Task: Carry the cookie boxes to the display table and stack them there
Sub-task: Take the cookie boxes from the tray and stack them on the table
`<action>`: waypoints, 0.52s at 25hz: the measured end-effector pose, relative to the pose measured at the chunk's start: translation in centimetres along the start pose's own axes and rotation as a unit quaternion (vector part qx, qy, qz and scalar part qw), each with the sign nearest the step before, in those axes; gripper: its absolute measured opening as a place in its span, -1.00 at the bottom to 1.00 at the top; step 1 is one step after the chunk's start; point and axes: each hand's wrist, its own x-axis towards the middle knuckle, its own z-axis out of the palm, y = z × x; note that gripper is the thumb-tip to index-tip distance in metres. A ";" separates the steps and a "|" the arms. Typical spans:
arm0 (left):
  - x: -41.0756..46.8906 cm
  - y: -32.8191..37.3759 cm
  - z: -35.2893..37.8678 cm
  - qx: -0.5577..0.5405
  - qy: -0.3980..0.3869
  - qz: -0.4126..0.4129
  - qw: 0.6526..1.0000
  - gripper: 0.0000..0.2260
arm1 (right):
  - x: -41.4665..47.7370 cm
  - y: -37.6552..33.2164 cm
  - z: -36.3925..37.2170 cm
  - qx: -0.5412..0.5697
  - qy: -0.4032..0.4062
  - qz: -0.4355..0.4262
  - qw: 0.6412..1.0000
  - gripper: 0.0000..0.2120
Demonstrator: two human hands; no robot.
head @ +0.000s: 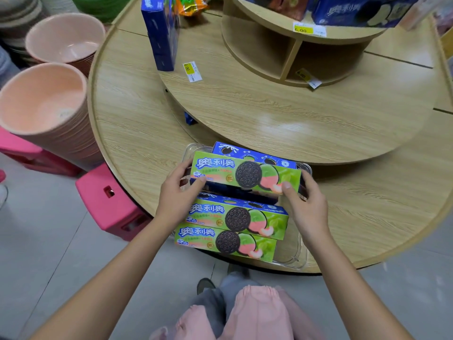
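Three green-and-blue cookie boxes lie in a clear plastic tray on the front edge of the round wooden display table. I hold the farthest box by its two ends, raised a little and tilted toward me. My left hand grips its left end, thumb on the front face. My right hand grips its right end the same way. The middle box and the nearest box lie flat below, overlapping each other.
A raised round tier sits behind the tray, with a higher shelf of blue cookie boxes and yellow price tags. One blue box stands upright at back left. Stacked pink basins and pink stools crowd the floor on the left.
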 end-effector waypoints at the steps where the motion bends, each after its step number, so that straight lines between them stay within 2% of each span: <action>1: -0.3 -0.2 -0.1 -0.007 0.015 0.007 1.000 -0.64 | -0.4 0.2 -0.2 0.017 -0.009 -0.012 1.000 -0.63; 3: -1.1 -0.6 -0.3 -0.002 0.029 0.003 1.000 -0.57 | -1.4 0.8 -0.2 0.034 -0.032 -0.029 0.998 -0.63; 6: -2.1 -1.4 -0.2 0.038 -0.004 -0.013 0.999 -0.41 | -2.6 2.3 -0.2 0.008 -0.066 -0.033 0.997 -0.57; 13: -2.7 -1.6 -1.5 0.033 -0.114 -0.055 0.991 -0.23 | -1.9 2.8 -1.8 -0.029 -0.221 -0.007 0.975 -0.06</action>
